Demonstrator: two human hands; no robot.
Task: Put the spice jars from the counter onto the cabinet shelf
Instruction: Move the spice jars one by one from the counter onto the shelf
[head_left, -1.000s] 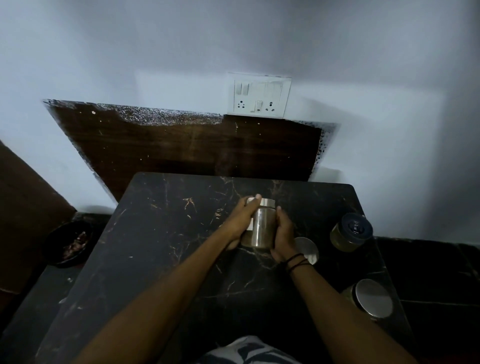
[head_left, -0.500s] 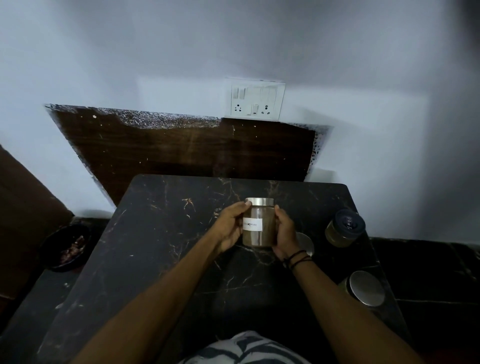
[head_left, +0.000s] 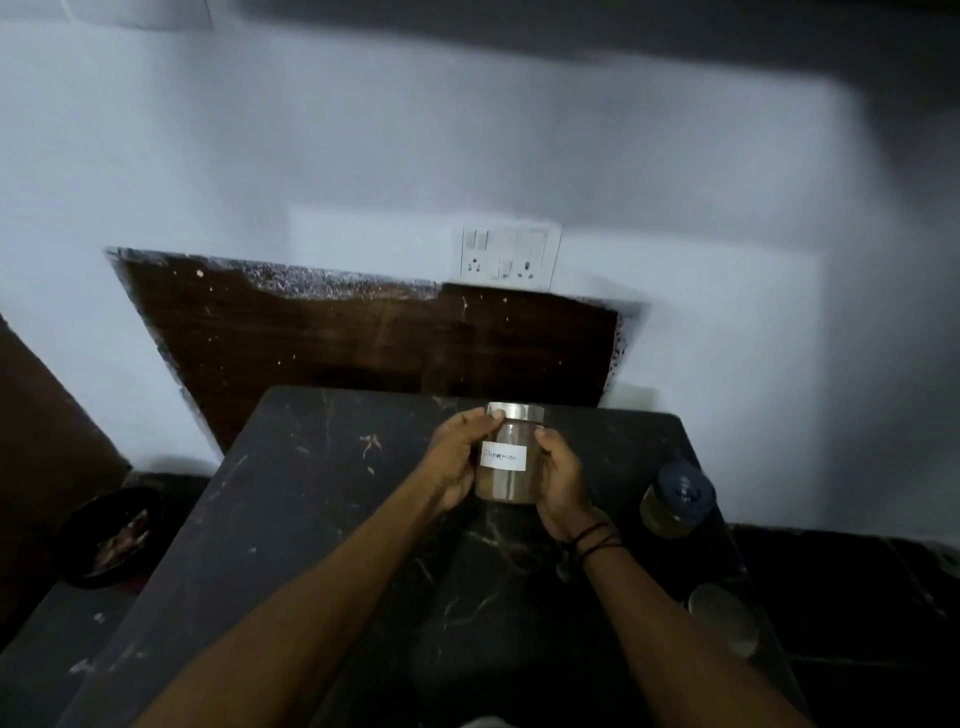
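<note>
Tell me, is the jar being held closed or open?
Closed: a silver lid caps the labelled jar, upright between the left hand and right hand.

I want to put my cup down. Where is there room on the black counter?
The counter's left half, beside the left hand, is bare. The right edge is crowded: a dark-lidded jar and a steel-lidded jar.
</note>
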